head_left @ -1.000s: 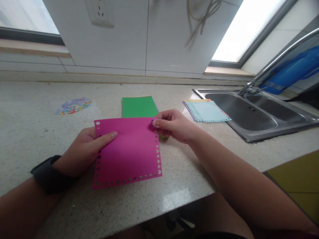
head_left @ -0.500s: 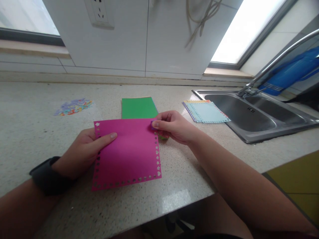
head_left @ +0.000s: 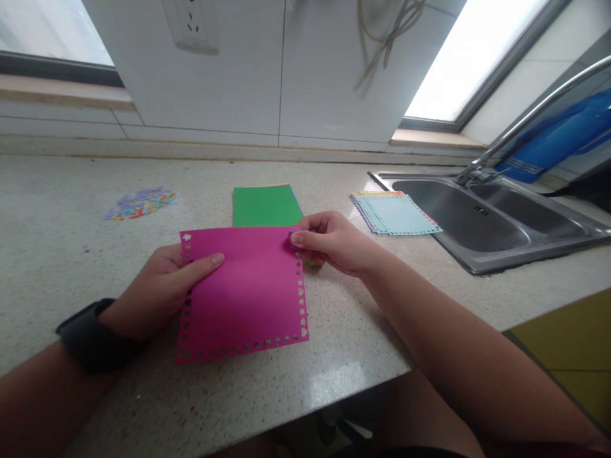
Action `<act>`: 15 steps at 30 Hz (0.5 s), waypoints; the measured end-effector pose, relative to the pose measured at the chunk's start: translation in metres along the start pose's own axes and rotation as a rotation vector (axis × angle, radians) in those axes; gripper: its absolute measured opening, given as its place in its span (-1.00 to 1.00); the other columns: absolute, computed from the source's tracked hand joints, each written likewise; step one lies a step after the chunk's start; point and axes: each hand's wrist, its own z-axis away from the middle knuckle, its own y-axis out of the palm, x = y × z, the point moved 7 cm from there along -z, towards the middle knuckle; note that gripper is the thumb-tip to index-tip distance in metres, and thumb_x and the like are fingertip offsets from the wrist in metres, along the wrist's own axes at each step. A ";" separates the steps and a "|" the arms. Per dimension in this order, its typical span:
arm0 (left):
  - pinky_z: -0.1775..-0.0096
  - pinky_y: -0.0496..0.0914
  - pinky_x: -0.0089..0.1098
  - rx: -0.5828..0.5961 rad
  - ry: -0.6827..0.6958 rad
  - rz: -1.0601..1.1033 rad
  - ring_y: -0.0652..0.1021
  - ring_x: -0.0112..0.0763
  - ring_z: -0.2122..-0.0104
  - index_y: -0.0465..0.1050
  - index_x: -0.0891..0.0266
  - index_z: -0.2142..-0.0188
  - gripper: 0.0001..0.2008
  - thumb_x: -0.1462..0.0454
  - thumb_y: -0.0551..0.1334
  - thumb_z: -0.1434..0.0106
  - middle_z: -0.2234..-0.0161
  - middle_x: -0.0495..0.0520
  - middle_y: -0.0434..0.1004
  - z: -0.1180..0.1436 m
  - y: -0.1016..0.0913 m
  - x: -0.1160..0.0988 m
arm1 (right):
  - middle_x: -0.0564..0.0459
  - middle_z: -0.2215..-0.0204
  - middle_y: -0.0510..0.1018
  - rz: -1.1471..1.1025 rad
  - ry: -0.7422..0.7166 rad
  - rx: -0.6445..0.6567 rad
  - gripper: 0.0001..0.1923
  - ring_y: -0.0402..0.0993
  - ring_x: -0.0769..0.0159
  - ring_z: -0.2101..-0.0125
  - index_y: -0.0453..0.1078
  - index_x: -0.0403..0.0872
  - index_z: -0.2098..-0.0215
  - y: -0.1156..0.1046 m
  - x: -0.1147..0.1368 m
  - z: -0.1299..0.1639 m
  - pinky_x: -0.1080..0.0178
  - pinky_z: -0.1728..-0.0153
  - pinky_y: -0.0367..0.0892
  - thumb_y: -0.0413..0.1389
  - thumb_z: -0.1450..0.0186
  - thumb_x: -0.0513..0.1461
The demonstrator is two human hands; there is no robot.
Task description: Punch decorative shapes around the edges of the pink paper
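A: What has the left hand [head_left: 160,292] got?

B: It pinches the left edge of the pink sheet [head_left: 243,294], thumb on top and fingers underneath, closed on the paper. The sheet sits in the middle of the frame, its near edge low over the desk [head_left: 71,222]

A: And the right hand [head_left: 334,243]?

B: Closed at the sheet's upper right corner, fingers curled round something small, purple and green, pressed onto that corner. I cannot tell what it is; the fingers hide most of it

A: How would that sheet handle?

B: Very light, I judge, thin and bendy, with a border of small punched holes along three edges that would tear if pulled. Best held by the edges with a flat pinch, as now, not by the punched strip alone

A: What lies around it?

B: Just behind, a green sheet [head_left: 266,205] flat on the desk. To the right of centre, a stack of pale blue sheets [head_left: 395,214] beside the steel sink [head_left: 482,219] with its tap [head_left: 525,121]. At the left, a small heap of coloured paper bits [head_left: 139,203]. A dark watch [head_left: 88,336] sits on the left wrist
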 end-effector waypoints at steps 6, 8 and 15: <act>0.50 0.51 -0.48 -0.001 -0.021 0.025 0.59 -0.35 0.51 0.63 0.13 0.12 -0.65 0.06 0.43 -0.13 0.42 0.04 0.69 0.000 0.000 0.002 | 0.13 0.64 0.40 0.018 0.001 -0.003 -0.64 0.23 0.51 0.65 0.43 -0.16 0.45 0.000 0.000 -0.001 0.38 0.69 0.05 0.37 -0.17 -0.04; 0.51 0.51 -0.46 -0.009 -0.022 0.019 0.60 -0.33 0.51 0.63 0.14 0.12 -0.65 0.06 0.43 -0.14 0.43 0.05 0.69 0.000 -0.002 0.003 | 0.13 0.64 0.41 0.029 -0.014 0.005 -0.65 0.22 0.52 0.65 0.43 -0.16 0.45 0.000 0.001 -0.001 0.38 0.69 0.05 0.36 -0.18 -0.05; 0.51 0.50 -0.50 0.013 -0.020 0.044 0.58 -0.38 0.52 0.64 0.12 0.15 -0.68 0.06 0.43 -0.13 0.44 0.03 0.68 -0.001 0.000 0.004 | 0.12 0.61 0.43 0.036 -0.032 -0.023 -0.67 0.22 0.52 0.63 0.43 -0.16 0.42 -0.001 0.001 0.001 0.39 0.68 0.06 0.38 -0.16 -0.09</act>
